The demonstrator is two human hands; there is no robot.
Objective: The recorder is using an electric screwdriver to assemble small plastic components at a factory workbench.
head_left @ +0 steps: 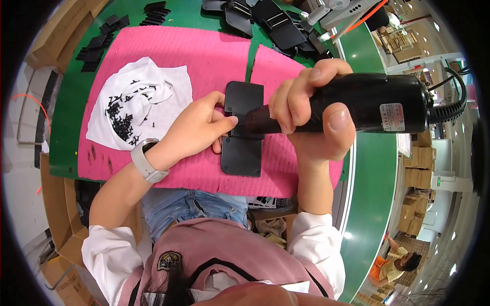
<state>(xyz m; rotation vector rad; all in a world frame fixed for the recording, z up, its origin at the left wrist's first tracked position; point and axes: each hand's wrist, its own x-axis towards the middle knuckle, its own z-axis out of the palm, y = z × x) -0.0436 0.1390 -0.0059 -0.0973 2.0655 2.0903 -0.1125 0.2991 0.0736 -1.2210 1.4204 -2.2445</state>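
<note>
The right hand [311, 115] is wrapped around a black electric screwdriver [357, 104] lying crosswise, tip pointing left onto the black plastic panel [242, 130], whose long axis runs toward the pink mat's [194, 56] near edge. The left hand [196, 130] pinches narrowly at the tip, pressing on the panel's middle.

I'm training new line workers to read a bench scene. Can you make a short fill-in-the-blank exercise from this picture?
1. The right hand grips a black electric ____.
2. The left hand steadies a flat black plastic part lying on a ____ mat.
3. The small black screws are piled on a ____ cloth.
4. The left wrist wears a white ____.

Missing words: screwdriver; pink; white; watch
</note>
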